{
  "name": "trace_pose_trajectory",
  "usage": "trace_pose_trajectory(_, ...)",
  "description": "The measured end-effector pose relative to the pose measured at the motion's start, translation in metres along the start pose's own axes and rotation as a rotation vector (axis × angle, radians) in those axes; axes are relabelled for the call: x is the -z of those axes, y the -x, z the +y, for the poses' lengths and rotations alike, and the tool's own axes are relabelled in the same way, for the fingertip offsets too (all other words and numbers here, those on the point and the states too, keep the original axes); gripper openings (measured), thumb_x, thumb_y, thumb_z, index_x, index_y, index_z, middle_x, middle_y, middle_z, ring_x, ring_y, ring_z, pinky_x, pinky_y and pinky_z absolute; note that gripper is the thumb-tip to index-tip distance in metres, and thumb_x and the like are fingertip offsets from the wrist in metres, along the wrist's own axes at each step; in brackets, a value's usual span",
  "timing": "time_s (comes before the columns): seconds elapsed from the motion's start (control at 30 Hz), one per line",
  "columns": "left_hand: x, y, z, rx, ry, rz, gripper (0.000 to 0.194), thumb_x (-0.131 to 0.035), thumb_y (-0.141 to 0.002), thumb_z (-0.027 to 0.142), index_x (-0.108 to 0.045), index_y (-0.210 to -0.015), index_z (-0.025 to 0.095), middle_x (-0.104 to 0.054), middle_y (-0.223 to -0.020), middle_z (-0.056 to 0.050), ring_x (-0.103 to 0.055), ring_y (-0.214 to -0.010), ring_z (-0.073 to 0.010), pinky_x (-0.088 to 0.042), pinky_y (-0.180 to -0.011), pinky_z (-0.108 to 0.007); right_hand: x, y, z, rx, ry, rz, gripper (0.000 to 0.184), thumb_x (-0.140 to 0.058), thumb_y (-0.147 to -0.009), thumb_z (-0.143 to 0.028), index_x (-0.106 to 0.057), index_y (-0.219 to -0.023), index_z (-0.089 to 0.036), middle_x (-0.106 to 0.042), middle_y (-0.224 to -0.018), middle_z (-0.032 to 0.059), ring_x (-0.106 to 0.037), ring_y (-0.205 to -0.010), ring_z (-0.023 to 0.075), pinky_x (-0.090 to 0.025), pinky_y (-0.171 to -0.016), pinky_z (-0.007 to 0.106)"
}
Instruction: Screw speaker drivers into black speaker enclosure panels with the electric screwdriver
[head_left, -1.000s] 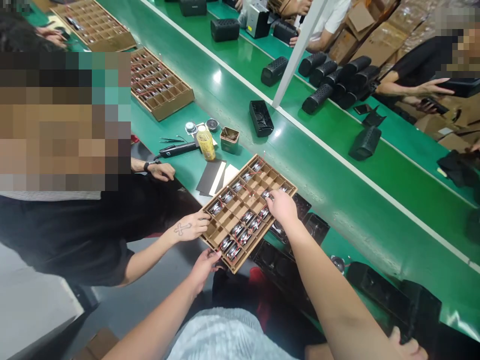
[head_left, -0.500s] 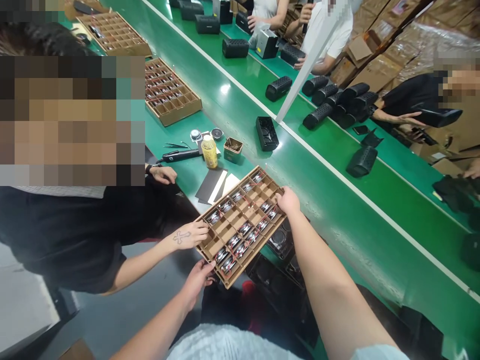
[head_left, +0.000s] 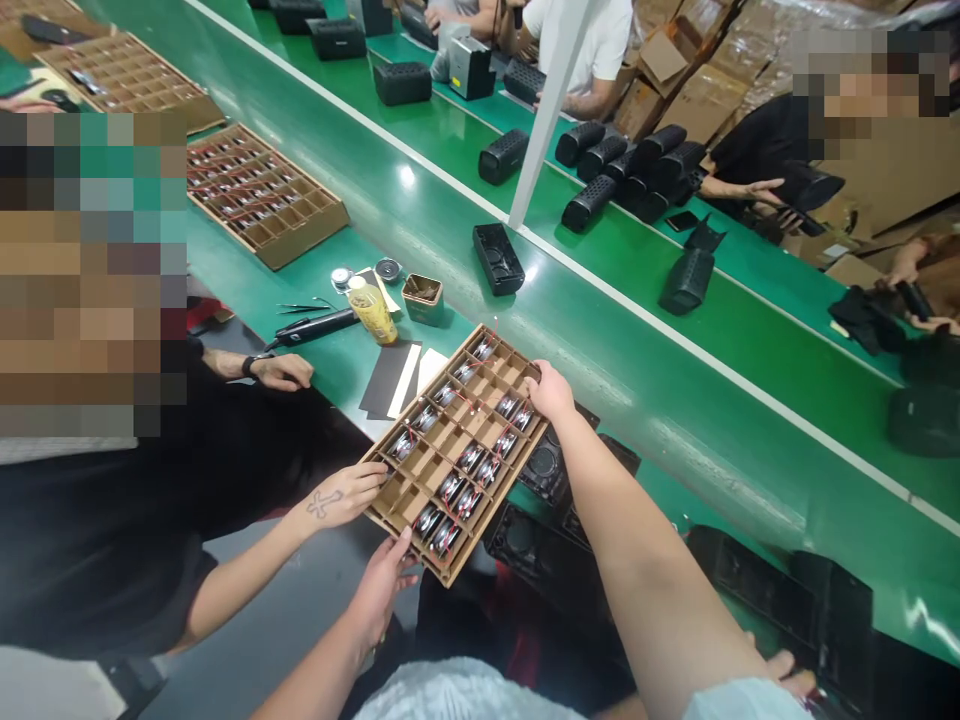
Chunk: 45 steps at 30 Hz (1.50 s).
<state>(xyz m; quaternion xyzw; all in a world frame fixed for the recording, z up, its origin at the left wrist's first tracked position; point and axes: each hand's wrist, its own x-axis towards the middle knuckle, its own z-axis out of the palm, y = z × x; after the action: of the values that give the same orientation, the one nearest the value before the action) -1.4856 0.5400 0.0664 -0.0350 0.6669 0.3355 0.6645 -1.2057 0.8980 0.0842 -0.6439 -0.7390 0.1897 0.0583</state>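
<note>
A cardboard divider tray (head_left: 429,468) is held tilted in front of me. Many of its compartments contain small round speaker drivers (head_left: 470,458) with red wires; other compartments are bare. My left hand (head_left: 384,582) grips the tray's near left corner, thumb on the rim and fingers beneath. At the far right end, my right hand (head_left: 553,390) is closed around the edge. A co-worker's hand (head_left: 358,492) touches the left side, just above my left hand. Part of the tray's underside is hidden.
On the green bench are a yellow bottle (head_left: 373,312), a tin (head_left: 424,300), an electric screwdriver (head_left: 315,328) and black sheets (head_left: 384,382). Speaker housings (head_left: 541,470) lie under the tray's right side. Another divider tray (head_left: 311,225) stands farther left. A white post (head_left: 551,120) rises beyond.
The view has swung right, so the surroundings shift left. The tray sits slightly farther left in view, still in both my hands, with the co-worker's hand still at its side.
</note>
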Motion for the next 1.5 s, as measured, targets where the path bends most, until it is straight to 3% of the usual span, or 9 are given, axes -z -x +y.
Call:
trace_pose_trajectory(0.27,0.004,0.002,0.009,0.002,-0.100,0.005,0.036,-0.066,-0.105,0.048,-0.068,-0.121,0.016,-0.072,-0.116,-0.008,-0.071,-0.095,-0.0201,-0.062,-0.082,-0.038,0.034,0.019,0.036,0.492,0.046,-0.090,0.035,-0.069,-0.103,-0.039,-0.068,-0.134,-0.022,-0.058,-0.154,0.0123,-0.058,-0.138,0.0305,-0.051,-0.117,0.057)
trace_pose_trajectory(0.4,0.004,0.000,0.014,0.008,-0.139,-0.005,0.038,-0.065,-0.106,0.049,-0.068,-0.122,0.016,-0.072,-0.118,-0.008,-0.071,-0.096,-0.0202,-0.062,-0.082,-0.037,0.036,0.019,0.040,0.608,0.120,-0.167,0.038,-0.071,-0.102,-0.040,-0.067,-0.135,-0.021,-0.058,-0.155,0.0129,-0.057,-0.140,0.0322,-0.050,-0.118,0.060)
trace_pose_trajectory(0.67,0.005,-0.002,0.022,0.037,-0.230,-0.007,0.038,-0.066,-0.105,0.049,-0.068,-0.124,0.016,-0.072,-0.120,-0.009,-0.072,-0.100,-0.0222,-0.063,-0.085,-0.040,0.028,-0.004,0.038,0.678,0.196,-0.248,0.040,-0.072,-0.101,-0.041,-0.067,-0.134,-0.019,-0.063,-0.145,0.0125,-0.064,-0.130,0.0304,-0.056,-0.110,0.056)
trace_pose_trajectory(0.83,0.001,0.004,0.028,0.051,-0.265,-0.033,0.039,-0.065,-0.105,0.049,-0.067,-0.126,0.016,-0.072,-0.123,-0.010,-0.072,-0.102,-0.0221,-0.063,-0.086,-0.040,0.027,-0.003,0.026,0.712,0.244,-0.267,0.036,-0.071,-0.102,-0.040,-0.067,-0.130,-0.017,-0.068,-0.135,0.0113,-0.067,-0.122,0.0279,-0.060,-0.104,0.052)
trace_pose_trajectory(1.2,0.002,0.005,0.028,0.043,-0.261,-0.060,0.041,-0.064,-0.105,0.051,-0.067,-0.127,0.016,-0.071,-0.126,-0.010,-0.071,-0.104,-0.0228,-0.062,-0.088,-0.042,0.070,-0.002,0.023,0.709,0.237,-0.378,0.031,-0.071,-0.102,-0.039,-0.069,-0.124,-0.016,-0.070,-0.130,0.0101,-0.068,-0.118,0.0264,-0.060,-0.102,0.050)
trace_pose_trajectory(1.5,0.004,0.005,0.026,0.032,-0.255,-0.081,0.038,-0.067,-0.104,0.050,-0.069,-0.122,0.017,-0.073,-0.126,-0.009,-0.072,-0.104,-0.0230,-0.060,-0.092,-0.043,0.074,-0.012,0.013,0.600,0.215,-0.454,0.035,-0.070,-0.103,-0.042,-0.069,-0.126,-0.016,-0.071,-0.127,0.0100,-0.071,-0.112,0.0247,-0.062,-0.098,0.048)
